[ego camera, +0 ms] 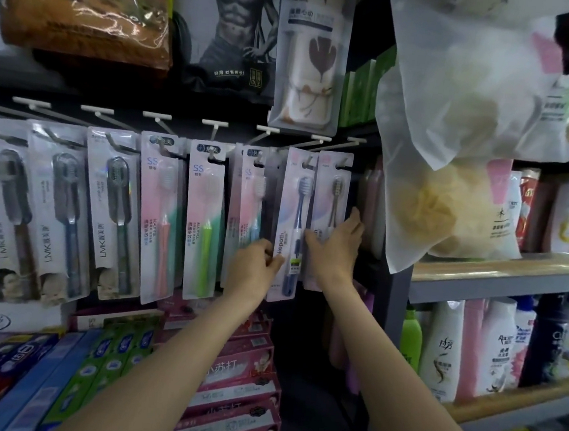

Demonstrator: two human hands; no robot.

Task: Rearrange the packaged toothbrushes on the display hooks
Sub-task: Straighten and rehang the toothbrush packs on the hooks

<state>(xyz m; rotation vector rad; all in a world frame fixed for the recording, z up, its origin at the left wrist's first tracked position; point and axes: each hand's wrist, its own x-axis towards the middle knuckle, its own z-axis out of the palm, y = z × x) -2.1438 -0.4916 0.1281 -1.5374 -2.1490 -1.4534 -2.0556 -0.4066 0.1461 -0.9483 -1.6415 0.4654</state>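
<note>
A row of packaged toothbrushes hangs on white display hooks [267, 129] across the middle of the rack. My left hand [254, 264] pinches the lower left edge of a white pack holding a blue toothbrush [293, 216], which hangs second from the right. My right hand [337, 242] holds the lower part of the rightmost pack with a brownish toothbrush [333, 188], fingers wrapped round its right edge. To the left hang pink "SS" packs [204, 215] and grey "LMK" packs [112, 207].
Towel packs [311, 52] hang above the hooks. A frosted bag with a yellow bath sponge [453, 161] hangs close on the right. Toothpaste boxes [234, 376] are stacked below. Shelves of shampoo bottles [498, 347] stand at the right.
</note>
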